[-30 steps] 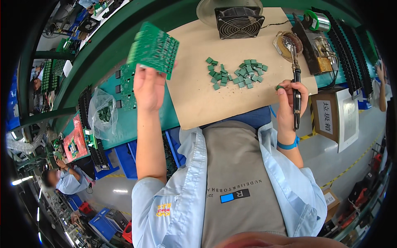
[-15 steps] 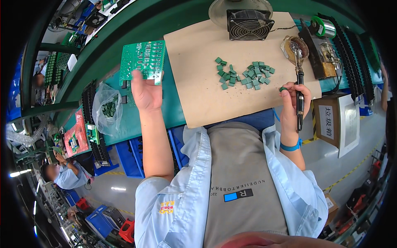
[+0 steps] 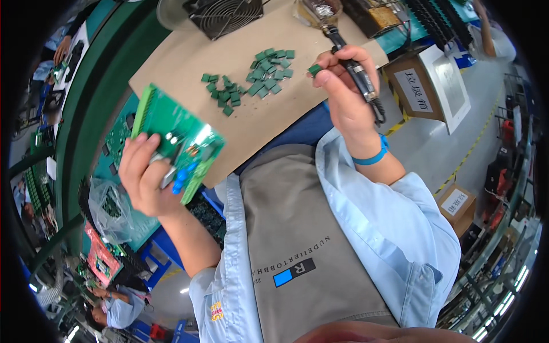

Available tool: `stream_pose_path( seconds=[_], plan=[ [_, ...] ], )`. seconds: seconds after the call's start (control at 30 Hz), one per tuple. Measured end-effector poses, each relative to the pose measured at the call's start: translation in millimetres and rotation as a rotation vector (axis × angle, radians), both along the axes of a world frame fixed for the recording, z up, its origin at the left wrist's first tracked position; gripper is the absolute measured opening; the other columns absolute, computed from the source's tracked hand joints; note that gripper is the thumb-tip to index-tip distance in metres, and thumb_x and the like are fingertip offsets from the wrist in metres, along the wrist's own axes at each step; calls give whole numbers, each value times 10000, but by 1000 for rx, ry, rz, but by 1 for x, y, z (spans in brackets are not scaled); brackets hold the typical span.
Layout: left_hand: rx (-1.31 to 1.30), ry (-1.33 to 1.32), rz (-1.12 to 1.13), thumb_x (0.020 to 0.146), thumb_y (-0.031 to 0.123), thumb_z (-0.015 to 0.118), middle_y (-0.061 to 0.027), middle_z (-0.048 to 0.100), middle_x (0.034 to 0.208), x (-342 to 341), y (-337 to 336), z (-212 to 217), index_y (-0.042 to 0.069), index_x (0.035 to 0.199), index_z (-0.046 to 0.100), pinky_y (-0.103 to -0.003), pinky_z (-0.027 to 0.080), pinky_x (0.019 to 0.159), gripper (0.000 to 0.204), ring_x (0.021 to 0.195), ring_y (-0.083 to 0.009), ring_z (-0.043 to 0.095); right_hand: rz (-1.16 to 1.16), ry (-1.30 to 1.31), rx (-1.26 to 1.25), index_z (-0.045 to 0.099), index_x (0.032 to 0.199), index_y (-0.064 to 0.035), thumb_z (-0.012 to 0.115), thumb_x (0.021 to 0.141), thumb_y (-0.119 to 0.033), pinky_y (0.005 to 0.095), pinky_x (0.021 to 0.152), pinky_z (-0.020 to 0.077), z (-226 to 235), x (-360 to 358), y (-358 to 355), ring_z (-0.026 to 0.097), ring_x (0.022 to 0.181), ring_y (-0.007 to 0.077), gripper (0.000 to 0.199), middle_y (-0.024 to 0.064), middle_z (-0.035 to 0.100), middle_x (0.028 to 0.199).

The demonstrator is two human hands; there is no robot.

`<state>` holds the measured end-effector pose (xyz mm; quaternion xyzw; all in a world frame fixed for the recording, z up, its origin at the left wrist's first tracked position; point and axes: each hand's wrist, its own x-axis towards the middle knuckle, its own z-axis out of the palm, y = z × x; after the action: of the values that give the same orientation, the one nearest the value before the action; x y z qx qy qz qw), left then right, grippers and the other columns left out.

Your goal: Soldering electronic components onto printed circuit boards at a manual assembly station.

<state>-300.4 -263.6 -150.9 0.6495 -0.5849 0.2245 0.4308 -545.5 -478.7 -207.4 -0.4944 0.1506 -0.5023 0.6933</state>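
My left hand point(image 3: 140, 180) grips a green circuit board point(image 3: 174, 123) at its near left side, above the left edge of the brown paper sheet point(image 3: 171, 63). Its face shows blue round parts and green terminal strips along two edges. My right hand point(image 3: 350, 108) is closed around a black soldering iron point(image 3: 359, 77), whose front end points away toward a tip holder point(image 3: 320, 12). Thumb and forefinger of that hand also pinch a small green square piece point(image 3: 314, 70). Between the hands, several similar green pieces point(image 3: 266, 73) lie in two loose clusters on the sheet.
A black fan point(image 3: 226, 17) stands at the far edge of the sheet. At the left are another green board point(image 3: 117, 140) and a clear plastic bag point(image 3: 108, 208). A cardboard box point(image 3: 420, 86) stands on the right. Another person point(image 3: 123, 308) sits at lower left.
My left hand has turned the circuit board over to the side with blue parts and brought it nearer. The view has swung; my right hand still holds the iron and green piece.
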Motion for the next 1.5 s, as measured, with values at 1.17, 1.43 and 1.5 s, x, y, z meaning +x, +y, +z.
stream_pose_path(
  seconds=[1.17, 1.43, 1.5],
  plan=[
    [253, -169, -49, 697, 61, 800, 5, 738, 895, -35, -24, 1, 108, 825, 730, -381, 529, 842, 153, 836, -195, 659, 89, 17, -43, 513, 1163, -60, 648, 845, 130, 290, 791, 581, -2, 15, 5, 665, 886, 187, 394, 116, 638, 1060],
    [239, -105, -84, 681, 48, 806, -1, 721, 887, -49, -27, -8, 114, 865, 753, -381, 532, 827, 202, 836, -196, 655, 81, 39, -48, 526, 1183, -61, 639, 828, 120, 271, 808, 531, -2, 17, 8, 620, 921, 161, 414, 97, 641, 1050],
    [244, -100, -129, 680, 41, 810, -8, 720, 892, -48, -28, -7, 108, 867, 756, -392, 546, 843, 206, 847, -203, 661, 78, 14, -67, 529, 1191, -62, 633, 828, 119, 265, 809, 524, -3, 17, 8, 623, 918, 157, 419, 96, 646, 1055]
  ],
)
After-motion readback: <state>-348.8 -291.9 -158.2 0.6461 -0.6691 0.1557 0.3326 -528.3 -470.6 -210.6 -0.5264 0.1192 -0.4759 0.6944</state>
